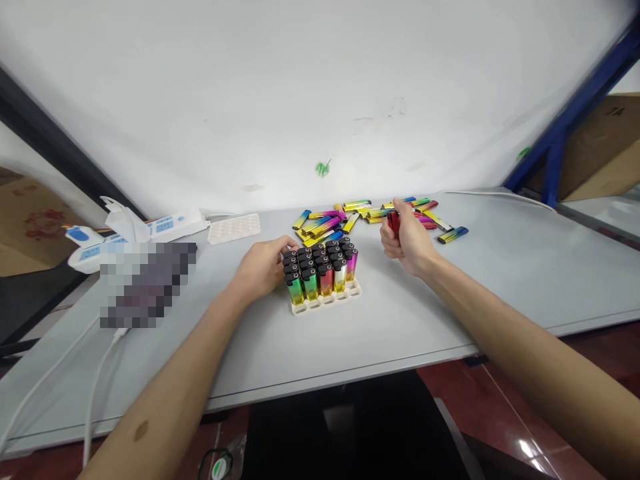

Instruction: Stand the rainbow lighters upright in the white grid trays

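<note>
Several disposable lighters [325, 280] with black tops and shiny coloured bodies stand upright in rows in a white holed tray [327, 305]. The row of holes along its near edge has no lighters in it. My left hand [263, 267] is curved round the left and back of this block, its fingertips partly hidden behind the lighters. To the right, raised above the table, my right hand [407, 240] is closed around a red lighter [394, 223], with the thumb up at its top end. Behind both hands lies a loose pile of metallic lighters [320, 227].
A second white holed tray [234, 228] lies at the back left. Beside it are a white power strip [165, 227] with plugs and a blurred-out dark object [155, 283] with a white cable [95, 373]. A white wall [300, 100] rises behind the grey table [280, 360].
</note>
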